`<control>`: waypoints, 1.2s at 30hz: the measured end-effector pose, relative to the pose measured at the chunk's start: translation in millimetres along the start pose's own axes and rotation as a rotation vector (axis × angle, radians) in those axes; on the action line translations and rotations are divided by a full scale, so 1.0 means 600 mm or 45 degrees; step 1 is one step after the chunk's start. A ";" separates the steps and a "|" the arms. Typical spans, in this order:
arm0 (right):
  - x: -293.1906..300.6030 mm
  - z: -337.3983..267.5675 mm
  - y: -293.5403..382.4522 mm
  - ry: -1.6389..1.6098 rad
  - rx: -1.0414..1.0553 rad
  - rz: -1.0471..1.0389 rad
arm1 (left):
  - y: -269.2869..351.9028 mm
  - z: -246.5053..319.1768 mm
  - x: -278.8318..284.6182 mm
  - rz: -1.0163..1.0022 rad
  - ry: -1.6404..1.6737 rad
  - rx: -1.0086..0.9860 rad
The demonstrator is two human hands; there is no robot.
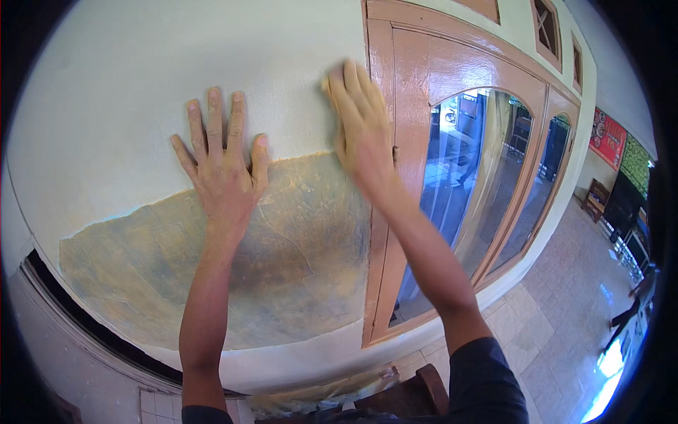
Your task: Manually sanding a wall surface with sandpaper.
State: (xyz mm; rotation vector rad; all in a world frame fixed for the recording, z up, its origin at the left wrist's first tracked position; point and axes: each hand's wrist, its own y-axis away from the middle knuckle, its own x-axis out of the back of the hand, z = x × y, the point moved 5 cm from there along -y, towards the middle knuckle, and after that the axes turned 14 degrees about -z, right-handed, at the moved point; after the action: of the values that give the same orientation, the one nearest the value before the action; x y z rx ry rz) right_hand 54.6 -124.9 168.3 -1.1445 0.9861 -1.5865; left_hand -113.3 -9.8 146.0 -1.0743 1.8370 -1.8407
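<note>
My left hand (222,169) lies on the painted wall (286,47) with its fingers spread and nothing in it. Below its fingers, a rough grey-brown bare patch (296,254) with a ragged paint edge runs down the wall. To the right, my right hand (363,116) is against the pale paint near the door frame, slightly blurred, fingers close together. A small yellowish edge shows at its fingertips; what lies under the palm is hidden.
A brown wooden frame (380,275) with glazed panels (461,138) stands at the right. Below are a dark brown wooden piece (431,389) and a dusty sheet (318,395). A tiled floor (545,312), a chair (597,199) and a person (633,307) are farther right.
</note>
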 end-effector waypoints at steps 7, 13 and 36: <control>0.023 0.012 -0.082 -0.112 0.171 0.091 | 0.001 -0.010 0.011 -0.003 0.033 0.000; -0.001 -0.039 0.095 -0.118 -0.077 -0.141 | -0.001 -0.016 0.016 -0.017 0.013 -0.018; 0.034 -0.020 -0.022 -0.131 -0.208 0.072 | 0.004 0.011 0.013 -0.003 0.044 -0.019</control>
State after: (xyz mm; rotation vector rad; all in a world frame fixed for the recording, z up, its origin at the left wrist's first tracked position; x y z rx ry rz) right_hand 37.2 -140.2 182.8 -1.2852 1.0853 -1.4080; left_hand -114.5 -20.5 145.4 -1.0564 1.8720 -1.8607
